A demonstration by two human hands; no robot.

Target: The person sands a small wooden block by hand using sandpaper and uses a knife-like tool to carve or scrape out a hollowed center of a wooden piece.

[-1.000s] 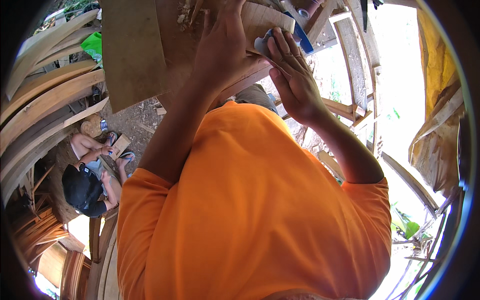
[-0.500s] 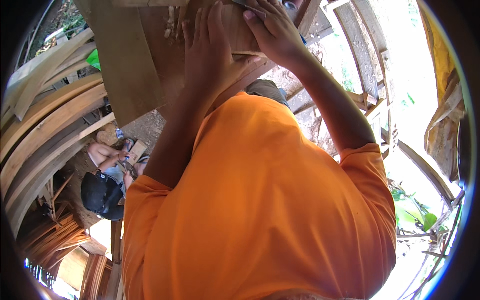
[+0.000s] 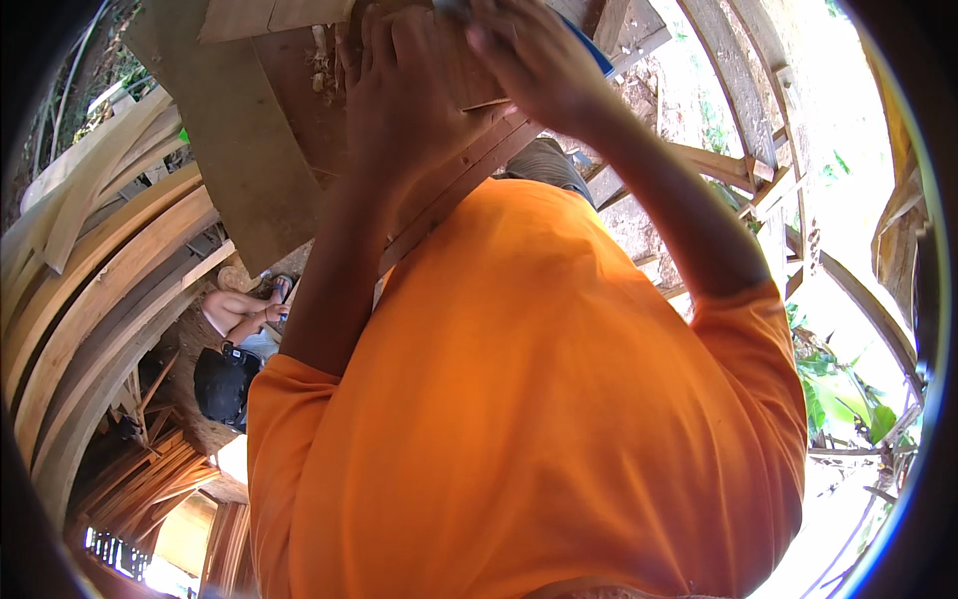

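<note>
My left hand [image 3: 404,105] lies on a piece of brown wood [image 3: 477,82] at the top of the view, fingers stretched forward over it. Close by on its right, my right hand [image 3: 534,70] is blurred, its fingers bent around something I cannot make out; a bit of grey shows at the fingertips. Beyond my right hand a blue strip [image 3: 589,45] sticks out. Under the wood is a reddish-brown wooden bench [image 3: 459,185], its near edge close to my orange shirt. The upper picture edge cuts off the far side of the work.
A flat greyish-brown panel [image 3: 225,130] lies left of my hands, with wood shavings [image 3: 320,60] beside it. Long curved-looking boards [image 3: 110,299] are stacked at the left. Another person [image 3: 235,314] sits low at the left. Timber framing [image 3: 733,80] stands at the right.
My right hand has moved slightly left and now blurs. My left hand has shifted a little left, its fingers less spread. More of the blue strip shows, and the whole view has turned slightly.
</note>
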